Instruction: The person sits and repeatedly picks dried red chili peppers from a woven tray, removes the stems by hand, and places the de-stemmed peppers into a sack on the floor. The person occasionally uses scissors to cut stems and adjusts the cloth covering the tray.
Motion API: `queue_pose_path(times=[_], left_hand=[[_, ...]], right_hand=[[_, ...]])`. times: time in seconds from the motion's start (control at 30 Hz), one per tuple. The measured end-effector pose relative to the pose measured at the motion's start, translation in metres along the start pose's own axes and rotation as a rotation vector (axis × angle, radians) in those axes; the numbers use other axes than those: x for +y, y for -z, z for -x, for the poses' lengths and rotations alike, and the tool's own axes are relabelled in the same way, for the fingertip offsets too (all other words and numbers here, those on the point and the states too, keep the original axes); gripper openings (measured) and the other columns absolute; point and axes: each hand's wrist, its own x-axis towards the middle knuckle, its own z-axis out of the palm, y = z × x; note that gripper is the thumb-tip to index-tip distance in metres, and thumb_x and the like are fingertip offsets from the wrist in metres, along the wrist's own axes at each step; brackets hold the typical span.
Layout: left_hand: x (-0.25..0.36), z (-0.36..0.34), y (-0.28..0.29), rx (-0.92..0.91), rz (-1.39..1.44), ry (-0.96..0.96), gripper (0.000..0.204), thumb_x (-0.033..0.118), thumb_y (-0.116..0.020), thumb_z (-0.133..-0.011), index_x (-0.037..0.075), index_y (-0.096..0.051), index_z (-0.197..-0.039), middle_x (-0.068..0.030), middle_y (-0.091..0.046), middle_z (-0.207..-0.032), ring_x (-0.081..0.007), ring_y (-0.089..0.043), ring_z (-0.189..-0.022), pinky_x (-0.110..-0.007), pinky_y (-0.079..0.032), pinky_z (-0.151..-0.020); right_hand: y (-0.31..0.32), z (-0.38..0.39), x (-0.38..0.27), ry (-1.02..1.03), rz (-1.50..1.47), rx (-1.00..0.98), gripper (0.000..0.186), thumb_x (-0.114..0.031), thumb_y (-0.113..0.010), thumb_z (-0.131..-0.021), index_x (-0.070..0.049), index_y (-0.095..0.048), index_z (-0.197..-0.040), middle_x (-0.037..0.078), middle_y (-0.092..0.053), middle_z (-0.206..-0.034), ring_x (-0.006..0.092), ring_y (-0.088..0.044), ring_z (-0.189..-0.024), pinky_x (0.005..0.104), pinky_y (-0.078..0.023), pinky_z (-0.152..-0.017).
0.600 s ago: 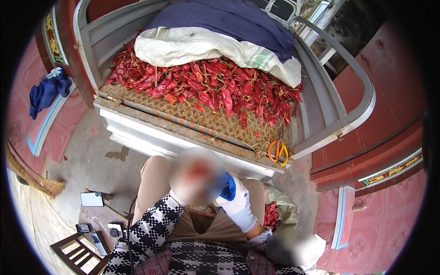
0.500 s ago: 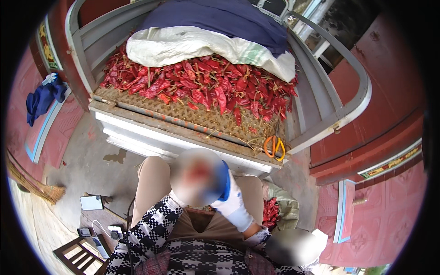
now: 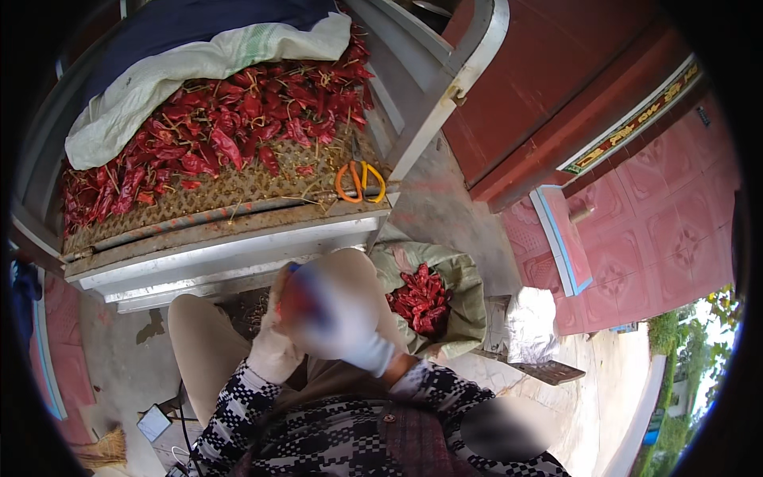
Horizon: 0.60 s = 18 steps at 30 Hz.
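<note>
My left hand (image 3: 274, 343), in a pale glove, is raised between my knees with its fingers curled in toward a blurred red patch. My right hand (image 3: 367, 347), in a white and blue glove, meets it from the right. Blur covers its fingers, so what lies between the hands is not clear. Ahead, dried red chilies (image 3: 226, 127) are heaped on the rusty cart bed (image 3: 274, 176). To my right, more red chilies (image 3: 424, 300) sit in an open green woven sack (image 3: 469, 306).
Scissors (image 3: 359, 183) with orange and yellow handles lie on the cart's near right corner. A white woven sheet (image 3: 195, 63) and dark cloth (image 3: 183, 20) cover part of the heap. A metal rail (image 3: 445, 87) flanks the bed. A broom (image 3: 103, 449) lies lower left.
My view has swung to the right, so the cart has shifted left and the green sack shows more fully. My hands remain together in front of me.
</note>
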Motion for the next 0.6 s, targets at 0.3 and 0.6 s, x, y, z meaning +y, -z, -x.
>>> queue_pose_path(times=[0.3,0.6], left_hand=[[-0.161,-0.046,-0.001,-0.191,0.922,0.508,0.045,0.027,-0.051,-0.097,0.009,-0.042,-0.136,-0.0057,-0.054,-0.127,-0.018,-0.055,-0.11,-0.032,-0.048,-0.093],[-0.13,-0.111,-0.129,-0.1,-0.198,0.491,0.074,0.056,-0.044,-0.097,0.011,-0.02,-0.151,-0.0021,-0.031,-0.149,-0.0124,-0.036,-0.13,-0.038,-0.031,-0.109]], right_hand=[[0.099,0.049,0.018,-0.108,0.277,0.378,0.057,-0.007,-0.062,-0.075,0.002,-0.052,-0.129,0.019,-0.064,-0.114,0.03,-0.064,-0.1,0.0386,-0.049,-0.09],[0.205,0.118,0.1,-0.554,0.797,0.374,0.067,-0.025,-0.069,-0.076,0.003,-0.049,-0.132,0.025,-0.061,-0.117,0.0389,-0.06,-0.106,0.0432,-0.048,-0.092]])
